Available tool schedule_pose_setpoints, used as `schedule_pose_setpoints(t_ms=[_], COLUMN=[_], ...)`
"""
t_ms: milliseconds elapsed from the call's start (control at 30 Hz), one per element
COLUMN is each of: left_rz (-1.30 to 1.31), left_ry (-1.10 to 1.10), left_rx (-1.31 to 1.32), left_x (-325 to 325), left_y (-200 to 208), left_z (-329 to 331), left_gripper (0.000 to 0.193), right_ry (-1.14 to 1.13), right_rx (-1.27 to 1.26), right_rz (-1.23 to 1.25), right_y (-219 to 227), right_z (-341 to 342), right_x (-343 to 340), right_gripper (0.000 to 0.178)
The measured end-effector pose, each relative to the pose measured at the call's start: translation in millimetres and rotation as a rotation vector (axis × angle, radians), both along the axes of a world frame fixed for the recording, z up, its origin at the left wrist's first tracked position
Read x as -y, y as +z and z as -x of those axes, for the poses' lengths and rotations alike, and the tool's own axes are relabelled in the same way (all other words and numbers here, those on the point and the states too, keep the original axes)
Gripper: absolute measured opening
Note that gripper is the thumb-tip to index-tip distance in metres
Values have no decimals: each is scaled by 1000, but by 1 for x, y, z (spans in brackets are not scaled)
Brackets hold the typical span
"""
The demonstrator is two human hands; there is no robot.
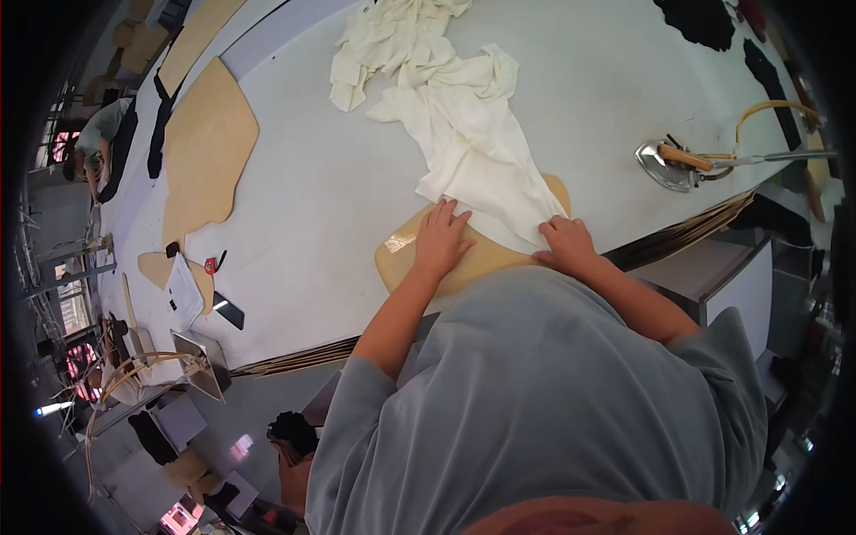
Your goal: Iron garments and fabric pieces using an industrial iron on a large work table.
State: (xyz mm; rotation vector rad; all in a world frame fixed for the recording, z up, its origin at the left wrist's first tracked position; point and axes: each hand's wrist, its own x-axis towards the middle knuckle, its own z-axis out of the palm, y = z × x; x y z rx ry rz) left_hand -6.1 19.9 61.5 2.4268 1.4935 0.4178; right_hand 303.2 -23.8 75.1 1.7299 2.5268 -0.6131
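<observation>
A cream knit garment piece (473,147) lies over a tan board template (399,259) at the table's near edge. The board's rounded corners show on both sides of the cloth. My left hand (441,239) rests flat on the board at the cloth's left edge, fingers stretched and thumb apart. On the opposite edge my right hand (569,242) has its fingers bent and pressed together on the cloth. More crumpled cream cloth (392,36) is heaped farther up the table, touching this piece.
A steam iron (673,165) with a wooden handle and hose stands at the right. Large tan templates (209,147) lie at the left, near papers (184,292), a red tape measure (211,265) and a phone (228,310). Dark cloth (700,22) lies far right. Another person (102,134) is far left.
</observation>
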Motion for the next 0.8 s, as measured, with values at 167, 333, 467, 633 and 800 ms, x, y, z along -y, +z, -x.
schedule_pose_setpoints(t_ms=[167,333,467,633,800], left_rz=[183,177,1,576,350], left_ry=[194,332,287,530,568], left_rx=[-8,47,514,1065,1251], left_x=[-32,-75,-114,-128,-100], left_y=[-26,-16,47,158,216], left_z=[6,28,19,0,-34], left_gripper=[51,30,23,27,41], right_ry=[-186,-822,-885,-702,-520], right_rx=[-57,-891,-1397,-1431,-1513], right_rz=[140,341,294,193,223], right_y=[-8,49,116,185,234], right_z=[2,-36,-54,-61,-73], right_x=[-8,-41,-86,-119,-120], right_gripper=[22,18,18,21,20])
